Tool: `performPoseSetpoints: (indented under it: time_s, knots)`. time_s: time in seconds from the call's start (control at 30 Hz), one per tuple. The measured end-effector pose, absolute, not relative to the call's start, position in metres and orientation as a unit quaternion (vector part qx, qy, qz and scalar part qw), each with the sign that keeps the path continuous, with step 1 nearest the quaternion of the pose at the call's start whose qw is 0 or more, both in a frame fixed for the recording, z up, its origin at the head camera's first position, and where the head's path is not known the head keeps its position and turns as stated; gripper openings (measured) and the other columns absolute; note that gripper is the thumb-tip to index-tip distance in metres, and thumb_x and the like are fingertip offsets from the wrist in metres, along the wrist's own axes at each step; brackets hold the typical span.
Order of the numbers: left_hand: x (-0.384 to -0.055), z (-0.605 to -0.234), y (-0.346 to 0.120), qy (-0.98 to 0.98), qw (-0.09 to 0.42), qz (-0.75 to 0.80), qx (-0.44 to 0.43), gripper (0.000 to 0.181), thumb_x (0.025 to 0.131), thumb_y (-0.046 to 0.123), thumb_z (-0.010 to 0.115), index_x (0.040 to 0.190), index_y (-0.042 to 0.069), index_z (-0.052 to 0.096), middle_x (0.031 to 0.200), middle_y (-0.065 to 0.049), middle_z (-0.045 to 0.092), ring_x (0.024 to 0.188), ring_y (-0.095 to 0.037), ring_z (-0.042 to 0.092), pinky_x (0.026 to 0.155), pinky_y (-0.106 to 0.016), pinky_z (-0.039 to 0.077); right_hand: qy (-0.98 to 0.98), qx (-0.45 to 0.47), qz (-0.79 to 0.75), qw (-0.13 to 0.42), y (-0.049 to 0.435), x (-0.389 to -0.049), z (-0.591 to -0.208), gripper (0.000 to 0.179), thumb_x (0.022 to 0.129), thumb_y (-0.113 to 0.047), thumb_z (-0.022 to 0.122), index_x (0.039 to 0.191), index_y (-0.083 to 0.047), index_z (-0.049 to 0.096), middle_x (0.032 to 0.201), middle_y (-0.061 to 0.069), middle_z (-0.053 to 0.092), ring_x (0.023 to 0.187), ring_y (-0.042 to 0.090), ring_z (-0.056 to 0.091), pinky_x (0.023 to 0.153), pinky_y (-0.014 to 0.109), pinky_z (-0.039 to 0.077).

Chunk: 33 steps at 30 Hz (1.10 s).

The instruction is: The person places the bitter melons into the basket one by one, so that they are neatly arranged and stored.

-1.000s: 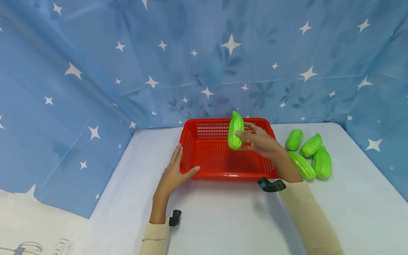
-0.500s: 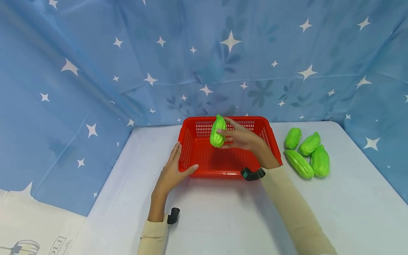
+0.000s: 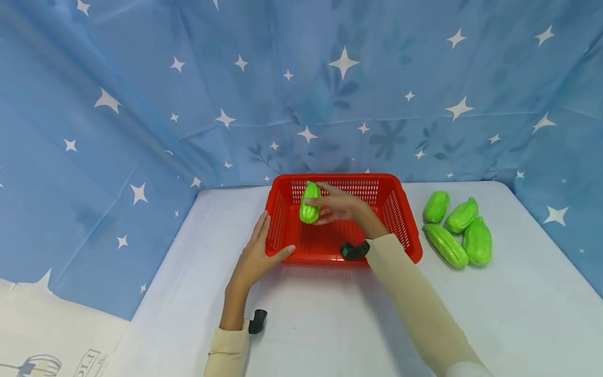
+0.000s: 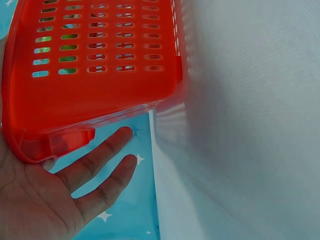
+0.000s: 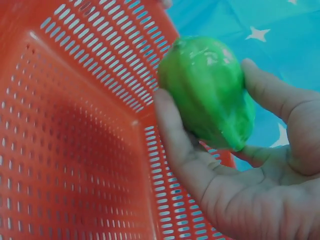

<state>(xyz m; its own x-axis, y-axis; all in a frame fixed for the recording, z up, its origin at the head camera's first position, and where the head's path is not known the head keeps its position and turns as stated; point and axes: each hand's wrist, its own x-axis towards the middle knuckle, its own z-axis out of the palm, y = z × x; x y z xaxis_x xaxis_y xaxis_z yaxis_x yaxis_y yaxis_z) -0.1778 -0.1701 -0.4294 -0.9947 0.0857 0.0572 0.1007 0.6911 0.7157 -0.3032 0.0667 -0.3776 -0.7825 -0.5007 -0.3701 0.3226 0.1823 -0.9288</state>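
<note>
In the head view a red plastic basket [image 3: 344, 257] with slotted walls stands on the white table. My right hand [image 3: 341, 204] holds a green papaya [image 3: 309, 203], glossy and ridged, over the left part of the basket. In the right wrist view the thumb and fingers grip that papaya [image 5: 210, 92] from its sides. My left hand [image 3: 254, 262] rests at the basket's left side, its fingers straight along the outside and the thumb at the front rim. From the left wrist, two straight fingers [image 4: 102, 192] show below the basket's rim [image 4: 30, 150].
Several more green papayas [image 3: 445, 245] lie grouped on the table, just right of the basket. A blue curtain with white stars [image 3: 330, 94] hangs behind the table and along its sides. Each wrist wears a dark band [image 3: 354, 251].
My right hand has carried the papaya leftward across the basket and slightly lower. My left hand has stayed at the basket's left side. The papayas on the table lie as before.
</note>
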Motion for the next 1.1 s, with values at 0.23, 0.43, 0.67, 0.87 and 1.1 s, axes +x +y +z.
performPoseSetpoints:
  time_s: [0.23, 0.43, 0.67, 0.87, 1.1]
  knots:
    - [-0.180, -0.429, -0.170, -0.921, 0.010, -0.386, -0.050, 0.104, 0.079, 0.072, 0.062, 0.158, 0.029, 0.010, 0.162, 0.020, 0.004, 0.146, -0.029, 0.029, 0.102, -0.058, 0.045, 0.754, -0.047, -0.560, 0.339, 0.059, -0.312, -0.383, 0.084, 0.093, -0.026, 0.067, 0.157, -0.021, 0.012, 0.130, 0.017, 0.047, 0.107, 0.034, 0.060, 0.093, 0.053, 0.053]
    - [-0.179, -0.429, -0.171, -0.920, 0.009, -0.388, -0.046, 0.107, 0.076, 0.077, 0.060, 0.158, 0.030, 0.010, 0.162, 0.021, 0.004, 0.147, -0.029, 0.028, 0.103, -0.059, 0.044, 0.791, -0.053, -0.493, 0.358, 0.057, -0.318, -0.386, 0.080, 0.093, -0.025, 0.066, 0.156, -0.016, 0.016, 0.138, 0.017, 0.043, 0.121, 0.037, 0.053, 0.089, 0.050, 0.056]
    - [-0.179, -0.432, -0.171, -0.917, 0.007, -0.396, -0.042, 0.104, 0.079, 0.070, 0.064, 0.158, 0.031, 0.009, 0.162, 0.021, 0.005, 0.146, -0.029, 0.030, 0.102, -0.059, 0.045, 0.799, -0.044, -0.450, 0.395, 0.052, -0.323, -0.395, 0.073, 0.092, -0.025, 0.067, 0.151, -0.013, 0.025, 0.136, 0.017, 0.043, 0.121, 0.035, 0.051, 0.086, 0.048, 0.058]
    - [-0.179, -0.433, -0.171, -0.918, 0.007, -0.394, -0.041, 0.104, 0.078, 0.071, 0.063, 0.158, 0.032, 0.009, 0.162, 0.022, 0.005, 0.145, -0.029, 0.031, 0.102, -0.058, 0.046, 0.782, -0.050, -0.462, 0.415, 0.041, -0.322, -0.396, 0.069, 0.093, -0.020, 0.066, 0.149, -0.010, 0.026, 0.134, 0.017, 0.045, 0.116, 0.036, 0.056, 0.088, 0.049, 0.057]
    - [-0.179, -0.432, -0.171, -0.917, 0.007, -0.397, -0.043, 0.103, 0.079, 0.070, 0.064, 0.158, 0.031, 0.010, 0.161, 0.022, 0.005, 0.144, -0.029, 0.033, 0.101, -0.058, 0.047, 0.793, -0.043, -0.445, 0.415, 0.028, -0.324, -0.397, 0.070, 0.092, -0.020, 0.067, 0.149, -0.009, 0.027, 0.134, 0.017, 0.046, 0.112, 0.034, 0.058, 0.086, 0.047, 0.058]
